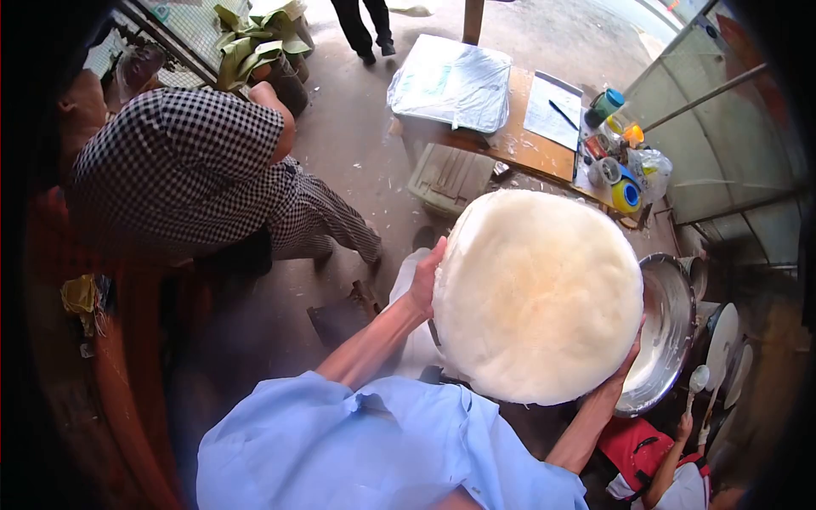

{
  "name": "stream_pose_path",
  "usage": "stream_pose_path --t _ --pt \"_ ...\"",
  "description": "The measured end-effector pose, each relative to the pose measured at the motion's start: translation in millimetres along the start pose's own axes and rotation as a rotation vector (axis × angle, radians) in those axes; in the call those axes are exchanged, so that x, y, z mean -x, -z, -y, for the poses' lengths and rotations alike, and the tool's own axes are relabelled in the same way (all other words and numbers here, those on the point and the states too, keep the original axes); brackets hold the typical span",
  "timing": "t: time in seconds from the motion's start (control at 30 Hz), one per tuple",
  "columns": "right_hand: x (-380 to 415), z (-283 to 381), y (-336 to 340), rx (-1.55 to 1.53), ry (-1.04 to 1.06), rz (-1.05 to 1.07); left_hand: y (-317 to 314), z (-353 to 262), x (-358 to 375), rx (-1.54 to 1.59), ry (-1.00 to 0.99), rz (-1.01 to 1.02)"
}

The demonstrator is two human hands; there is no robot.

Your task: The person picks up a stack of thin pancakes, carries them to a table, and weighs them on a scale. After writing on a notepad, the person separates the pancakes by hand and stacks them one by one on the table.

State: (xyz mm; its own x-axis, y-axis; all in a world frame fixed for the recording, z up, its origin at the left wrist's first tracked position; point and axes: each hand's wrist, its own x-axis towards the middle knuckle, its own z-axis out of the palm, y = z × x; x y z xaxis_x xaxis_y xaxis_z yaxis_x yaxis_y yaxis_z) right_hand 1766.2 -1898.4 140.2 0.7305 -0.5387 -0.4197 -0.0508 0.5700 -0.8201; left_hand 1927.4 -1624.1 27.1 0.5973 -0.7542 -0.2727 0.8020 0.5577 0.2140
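Between my hands is a thick round stack of thin whitish pancakes (537,293), held flat, with a faintly browned middle on top. My left hand (427,276) grips its left edge, fingers partly hidden by the rim. On the lower right edge, my right hand (625,370) grips it too; most of its fingers are hidden beneath the stack. Just right of the stack, partly covered by it, stands a large metal basin (680,340) smeared with white batter.
A wooden table (544,157) ahead holds a plastic-covered tray (450,82), paper (552,106) and containers. Beneath is a plastic bin (450,178). A person in checked clothes (178,161) stands left. At lower right, another person's hand (684,427) holds a ladle (698,381) near round plates (722,344).
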Motion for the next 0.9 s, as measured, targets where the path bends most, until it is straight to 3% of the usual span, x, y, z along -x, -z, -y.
stream_pose_path --t 0.2,0.37,0.57,0.77,0.9 --pt "-81.4 10.9 -119.9 0.075 0.047 -0.051 -7.4 -136.7 -61.0 0.034 -0.005 0.076" --pt "-169.3 39.5 -208.1 0.139 0.066 0.020 -36.1 -241.3 -114.7 0.005 -0.152 0.060" --pt "-259.9 53.2 -237.1 0.099 -0.045 0.250 -29.4 -263.3 -150.6 0.078 -0.285 0.061" --pt "-358.0 44.6 -289.5 0.118 -0.079 0.450 -26.5 -311.1 -179.5 -0.006 -0.470 -0.061" --pt "-415.7 29.0 -323.8 0.063 -0.129 0.524 -2.8 -349.5 -212.1 -0.081 -0.536 0.027"
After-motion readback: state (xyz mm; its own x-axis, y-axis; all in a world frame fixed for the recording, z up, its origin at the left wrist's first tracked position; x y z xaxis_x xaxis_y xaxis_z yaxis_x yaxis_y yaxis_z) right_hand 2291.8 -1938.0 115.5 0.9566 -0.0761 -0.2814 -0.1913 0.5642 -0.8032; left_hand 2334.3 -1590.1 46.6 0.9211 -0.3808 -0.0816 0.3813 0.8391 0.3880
